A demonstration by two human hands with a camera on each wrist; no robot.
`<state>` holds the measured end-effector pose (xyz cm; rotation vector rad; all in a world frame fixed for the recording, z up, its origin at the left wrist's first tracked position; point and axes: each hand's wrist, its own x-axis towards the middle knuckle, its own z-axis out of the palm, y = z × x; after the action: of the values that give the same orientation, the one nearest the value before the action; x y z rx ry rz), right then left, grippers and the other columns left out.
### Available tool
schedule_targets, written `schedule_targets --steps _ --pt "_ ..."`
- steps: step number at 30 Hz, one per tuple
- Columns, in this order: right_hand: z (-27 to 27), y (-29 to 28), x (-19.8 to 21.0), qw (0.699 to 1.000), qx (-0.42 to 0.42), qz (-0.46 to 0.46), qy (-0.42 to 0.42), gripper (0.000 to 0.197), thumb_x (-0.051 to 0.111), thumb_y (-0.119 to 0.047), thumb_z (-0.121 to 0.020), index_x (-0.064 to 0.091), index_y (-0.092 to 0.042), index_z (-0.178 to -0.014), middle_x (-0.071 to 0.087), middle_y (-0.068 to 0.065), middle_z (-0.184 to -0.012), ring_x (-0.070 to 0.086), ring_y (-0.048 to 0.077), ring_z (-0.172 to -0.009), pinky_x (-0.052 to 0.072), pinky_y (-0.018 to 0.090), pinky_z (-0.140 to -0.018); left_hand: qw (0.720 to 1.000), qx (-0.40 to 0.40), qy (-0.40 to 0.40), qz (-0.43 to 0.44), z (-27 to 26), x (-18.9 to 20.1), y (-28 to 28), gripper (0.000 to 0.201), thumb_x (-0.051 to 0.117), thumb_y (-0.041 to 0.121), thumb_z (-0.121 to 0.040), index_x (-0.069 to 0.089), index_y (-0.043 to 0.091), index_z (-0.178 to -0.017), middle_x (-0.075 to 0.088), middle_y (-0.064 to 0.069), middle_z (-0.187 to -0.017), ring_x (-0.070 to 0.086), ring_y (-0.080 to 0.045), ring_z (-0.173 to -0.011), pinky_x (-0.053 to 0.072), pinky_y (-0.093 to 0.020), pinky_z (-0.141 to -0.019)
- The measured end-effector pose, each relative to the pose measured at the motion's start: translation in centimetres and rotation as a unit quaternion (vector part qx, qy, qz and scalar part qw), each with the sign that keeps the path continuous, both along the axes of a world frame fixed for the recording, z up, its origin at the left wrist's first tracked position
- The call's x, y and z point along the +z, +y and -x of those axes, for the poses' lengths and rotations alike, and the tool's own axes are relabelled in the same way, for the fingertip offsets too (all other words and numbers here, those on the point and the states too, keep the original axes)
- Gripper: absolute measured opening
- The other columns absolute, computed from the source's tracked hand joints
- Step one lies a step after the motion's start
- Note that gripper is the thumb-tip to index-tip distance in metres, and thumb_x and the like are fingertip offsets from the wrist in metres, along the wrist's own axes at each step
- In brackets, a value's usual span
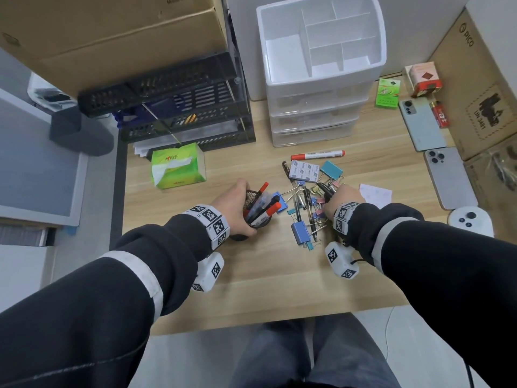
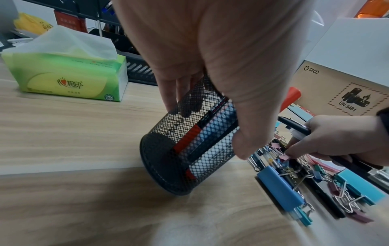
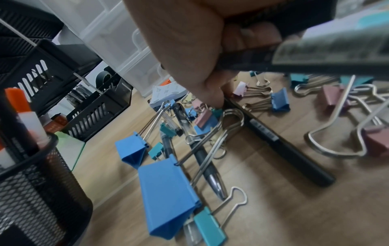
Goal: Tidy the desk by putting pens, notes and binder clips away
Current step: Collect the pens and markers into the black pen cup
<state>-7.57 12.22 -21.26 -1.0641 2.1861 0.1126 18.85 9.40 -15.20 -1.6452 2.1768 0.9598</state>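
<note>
My left hand [image 1: 233,203] grips a black mesh pen cup [image 1: 257,211], tilted toward the right, with several red-capped and black markers inside; the cup [image 2: 185,149] shows through the mesh in the left wrist view. My right hand [image 1: 340,198] holds black pens [image 3: 294,55] in its curled fingers, and its thumb [image 3: 212,93] reaches down to another black pen [image 3: 280,143] on the desk. Around it lie binder clips [image 1: 300,232] in blue, teal and pink, more pens [image 3: 210,171], a sticky note pad [image 1: 305,170], a red marker [image 1: 317,155] and a white note [image 1: 375,194].
A white drawer organizer [image 1: 321,65] stands at the back, a black mesh rack [image 1: 181,107] to its left, and a green tissue pack [image 1: 177,166] in front of the rack. Phones [image 1: 447,177], a lighter, small boxes and cardboard boxes [image 1: 481,93] line the right side.
</note>
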Motion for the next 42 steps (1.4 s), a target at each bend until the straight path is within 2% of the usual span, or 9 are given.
schedule_targets --steps 3,7,12,20,25,29,31,37,42 --pt "0.2 0.3 -0.1 1.0 -0.019 0.008 -0.016 0.024 0.072 -0.028 -0.085 0.059 -0.01 -0.094 0.06 0.004 -0.075 0.057 0.019 -0.062 0.046 0.027 -0.054 1.0 -0.002 -0.002 -0.002 0.1 0.1 0.0 0.097 0.095 0.037 -0.053 0.033 0.02 -0.126 0.059 0.003 -0.103 0.063 -0.018 -0.087 0.057 -0.038 -0.081" --pt "0.5 0.3 0.5 0.998 -0.031 0.042 -0.038 0.024 0.065 -0.034 -0.086 0.058 -0.013 -0.078 0.061 0.004 -0.069 0.058 0.02 -0.059 0.046 0.026 -0.052 1.0 -0.001 -0.002 -0.003 0.2 0.1 0.0 0.097 0.095 0.037 -0.054 0.033 0.02 -0.126 0.059 0.004 -0.103 0.063 -0.017 -0.087 0.056 -0.037 -0.08" --pt "1.4 -1.2 3.0 0.996 -0.02 0.053 -0.065 0.028 0.055 -0.033 -0.093 0.062 -0.007 -0.085 0.062 0.006 -0.066 0.057 0.019 -0.053 0.04 0.023 -0.043 1.0 0.005 -0.001 -0.003 0.7 0.7 -0.3 0.096 0.095 0.037 -0.055 0.032 0.021 -0.125 0.06 0.003 -0.1 0.064 -0.017 -0.084 0.058 -0.038 -0.079" --pt "0.2 -4.8 9.3 0.961 -0.113 0.175 -0.184 0.027 0.053 -0.033 -0.091 0.054 -0.012 -0.074 0.053 0.004 -0.064 0.051 0.023 -0.059 0.04 0.028 -0.055 1.0 0.011 -0.028 0.009 1.2 1.7 -1.1 0.091 0.096 0.038 -0.052 0.033 0.021 -0.115 0.056 -0.001 -0.096 0.062 -0.021 -0.083 0.058 -0.043 -0.079" --pt "-4.0 -6.3 11.3 0.855 -0.213 0.221 -0.419 0.007 0.049 -0.012 -0.094 0.053 -0.011 -0.089 0.068 0.008 -0.066 0.063 0.022 -0.056 0.057 0.038 -0.065 1.0 0.012 -0.026 0.003 1.7 2.2 -1.5 0.09 0.097 0.041 -0.051 0.034 0.021 -0.113 0.058 0.0 -0.097 0.063 -0.019 -0.083 0.059 -0.042 -0.077" --pt "-7.8 -6.4 12.1 0.751 -0.276 0.2 -0.566 0.011 0.049 -0.004 -0.096 0.048 -0.009 -0.086 0.06 0.014 -0.069 0.058 0.022 -0.056 0.053 0.039 -0.066 1.0 0.014 -0.007 0.008 2.0 2.3 -1.3 0.091 0.095 0.041 -0.05 0.037 0.021 -0.116 0.06 0.001 -0.099 0.063 -0.02 -0.085 0.058 -0.042 -0.079" --pt "-9.0 -6.2 11.8 0.724 -0.289 0.196 -0.595 0.014 0.05 -0.002 -0.096 0.049 -0.008 -0.082 0.057 0.011 -0.069 0.055 0.02 -0.056 0.049 0.038 -0.066 1.0 0.015 0.012 0.017 2.1 2.3 -1.2 0.09 0.094 0.04 -0.05 0.04 0.019 -0.12 0.062 0.001 -0.1 0.063 -0.021 -0.088 0.057 -0.042 -0.081" --pt "-10.6 -5.2 10.7 0.74 -0.266 0.196 -0.586 0.018 0.054 0.01 -0.09 0.055 -0.006 -0.082 0.058 0.01 -0.068 0.058 0.019 -0.06 0.047 0.033 -0.06 0.999 0.02 0.042 0.021 2.0 2.2 -1.0 0.101 0.095 0.045 -0.047 0.044 0.016 -0.13 0.065 0.0 -0.115 0.064 -0.021 -0.103 0.054 -0.042 -0.091" --pt "-10.3 -5.1 9.6 0.797 -0.198 0.227 -0.524 0.017 0.069 0.009 -0.08 0.063 -0.007 -0.084 0.066 0.015 -0.079 0.066 0.025 -0.076 0.055 0.038 -0.078 0.999 0.02 0.029 0.015 2.0 2.0 -1.1 0.09 0.096 0.043 -0.048 0.043 0.018 -0.117 0.062 0.003 -0.1 0.063 -0.02 -0.091 0.056 -0.039 -0.08"
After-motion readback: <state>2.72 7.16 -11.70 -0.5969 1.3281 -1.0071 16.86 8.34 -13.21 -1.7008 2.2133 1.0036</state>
